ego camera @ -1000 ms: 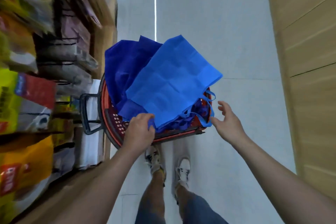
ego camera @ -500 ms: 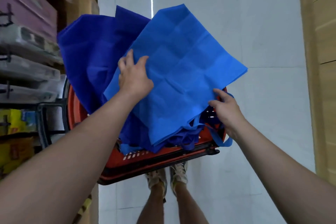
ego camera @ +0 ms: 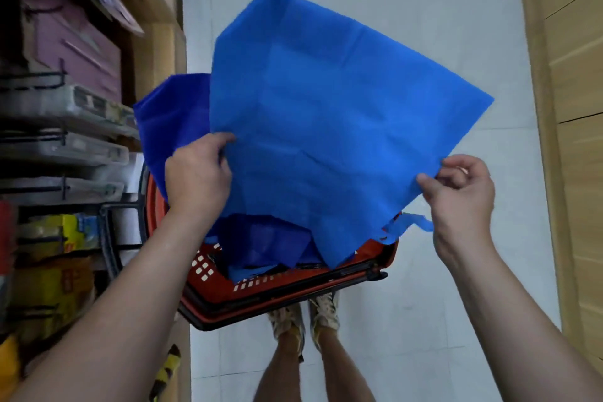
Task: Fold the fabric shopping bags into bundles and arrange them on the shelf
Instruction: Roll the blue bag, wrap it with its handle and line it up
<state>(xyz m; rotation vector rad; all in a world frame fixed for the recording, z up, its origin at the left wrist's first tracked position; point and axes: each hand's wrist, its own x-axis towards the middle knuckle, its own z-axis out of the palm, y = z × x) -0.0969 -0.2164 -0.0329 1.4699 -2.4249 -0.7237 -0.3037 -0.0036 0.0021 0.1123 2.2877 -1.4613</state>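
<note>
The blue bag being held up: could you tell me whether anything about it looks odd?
The blue bag hangs skewed between left hand and right hand, creased, one corner drooping over the red basket.

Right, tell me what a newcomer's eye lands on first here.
The big bright blue bag fills the centre, spread out between the left hand and the right hand, each holding an edge. Beneath it a red basket holds more, darker blue bags, with stocked shelves along the left.
</note>
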